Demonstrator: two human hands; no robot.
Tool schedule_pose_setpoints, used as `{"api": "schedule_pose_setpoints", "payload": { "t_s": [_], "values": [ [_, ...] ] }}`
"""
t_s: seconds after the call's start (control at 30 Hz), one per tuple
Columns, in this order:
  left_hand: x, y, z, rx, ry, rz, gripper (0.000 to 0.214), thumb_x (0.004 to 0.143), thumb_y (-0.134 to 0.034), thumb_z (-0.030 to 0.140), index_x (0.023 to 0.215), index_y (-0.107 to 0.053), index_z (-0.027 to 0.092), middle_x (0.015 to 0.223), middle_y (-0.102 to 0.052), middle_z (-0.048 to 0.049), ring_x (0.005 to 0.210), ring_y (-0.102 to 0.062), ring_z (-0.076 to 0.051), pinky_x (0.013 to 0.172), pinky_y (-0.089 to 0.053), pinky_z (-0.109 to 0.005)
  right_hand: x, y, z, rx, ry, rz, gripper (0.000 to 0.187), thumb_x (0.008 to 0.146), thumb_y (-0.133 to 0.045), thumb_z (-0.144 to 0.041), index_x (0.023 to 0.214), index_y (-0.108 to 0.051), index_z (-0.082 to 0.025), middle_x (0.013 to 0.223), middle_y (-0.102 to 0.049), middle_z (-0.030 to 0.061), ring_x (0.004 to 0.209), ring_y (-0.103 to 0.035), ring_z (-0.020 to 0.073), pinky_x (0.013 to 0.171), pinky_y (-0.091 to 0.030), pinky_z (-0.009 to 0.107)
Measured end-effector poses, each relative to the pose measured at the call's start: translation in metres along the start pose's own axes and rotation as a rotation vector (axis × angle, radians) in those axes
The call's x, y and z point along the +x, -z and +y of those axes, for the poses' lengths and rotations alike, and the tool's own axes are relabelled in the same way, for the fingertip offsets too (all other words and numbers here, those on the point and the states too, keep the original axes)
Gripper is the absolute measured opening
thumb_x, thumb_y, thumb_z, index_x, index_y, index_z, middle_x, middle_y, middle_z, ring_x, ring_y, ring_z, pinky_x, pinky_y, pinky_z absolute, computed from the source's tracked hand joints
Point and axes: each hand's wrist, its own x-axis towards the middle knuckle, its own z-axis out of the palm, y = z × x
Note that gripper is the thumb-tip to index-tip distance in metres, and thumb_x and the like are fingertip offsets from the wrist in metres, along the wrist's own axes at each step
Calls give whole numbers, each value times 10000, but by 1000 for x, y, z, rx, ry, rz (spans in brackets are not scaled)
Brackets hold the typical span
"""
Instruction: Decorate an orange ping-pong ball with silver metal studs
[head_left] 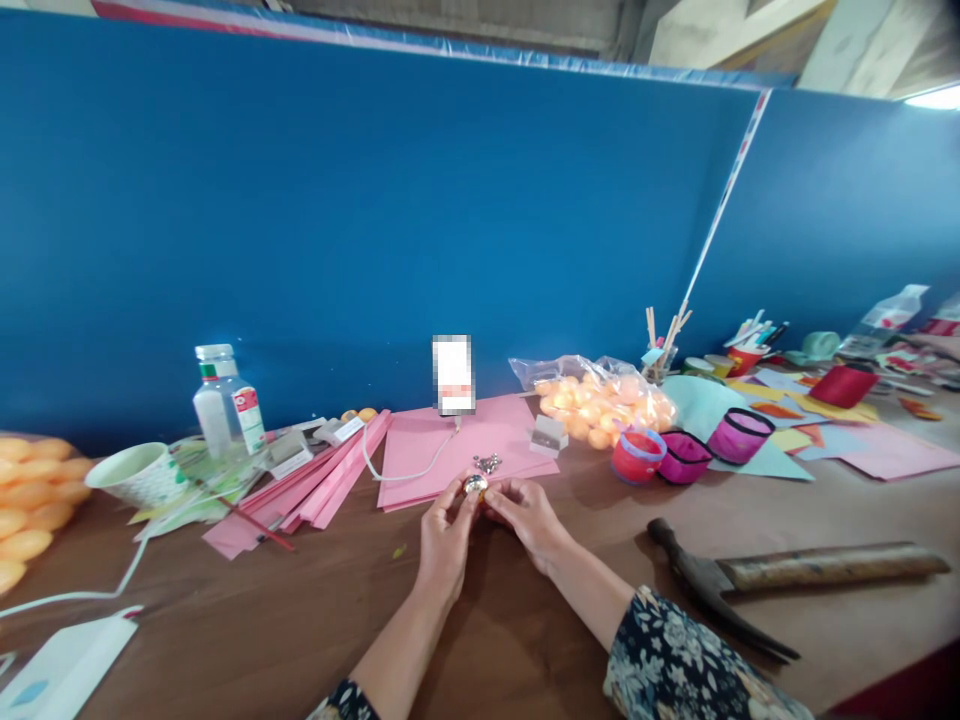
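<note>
Both hands meet over the brown table point(315, 610) near the edge of some pink paper sheets point(457, 445). My left hand point(444, 525) and my right hand point(525, 510) pinch a small shiny round object point(475, 485) between their fingertips. Just beyond it, a little pile of small metal pieces point(487, 462) lies on the pink paper. A phone point(453, 375) stands upright behind the paper with a white cable running from it.
A claw hammer point(787, 575) lies at the right. A bag of orange balls point(600, 400), small coloured cups point(679, 450), a clear bottle point(221, 400), a paper cup point(139, 472) and loose paper sit along a blue partition point(375, 220). More orange balls point(30, 500) lie far left.
</note>
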Motion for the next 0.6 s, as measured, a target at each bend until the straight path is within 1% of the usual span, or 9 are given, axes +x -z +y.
{"api": "schedule_pose_setpoints", "payload": {
  "t_s": [0.2,0.4,0.5,0.6],
  "values": [
    [-1,0,2,1,11,8,461,676,-619,321,1110,-552,181,1065,-628,-71,1007,-553,-230,896,-402,-371,0,-2,2,25,17,34,300,559,-708,-399,638,-593,-133,619,-583,9,588,-527,115,631,-443,263],
    [-1,-1,3,8,16,26,454,657,-636,321,1083,-573,178,1073,-625,-71,1018,-547,-228,908,-395,-359,0,-2,4,32,21,37,293,570,-702,-403,637,-594,-138,606,-578,4,580,-524,118,618,-442,259],
    [0,-1,2,-34,42,30,468,660,-632,325,1099,-561,179,1065,-628,-75,998,-560,-234,887,-413,-371,0,-1,3,45,8,16,304,572,-700,-411,649,-602,-134,630,-587,10,602,-537,120,638,-448,263],
    [0,-1,2,-66,63,-1,475,679,-617,322,1126,-539,182,1069,-626,-77,989,-564,-236,874,-423,-384,1,0,2,58,-26,-28,309,590,-689,-414,679,-606,-130,669,-591,12,632,-547,110,657,-452,253]
  ]
}}
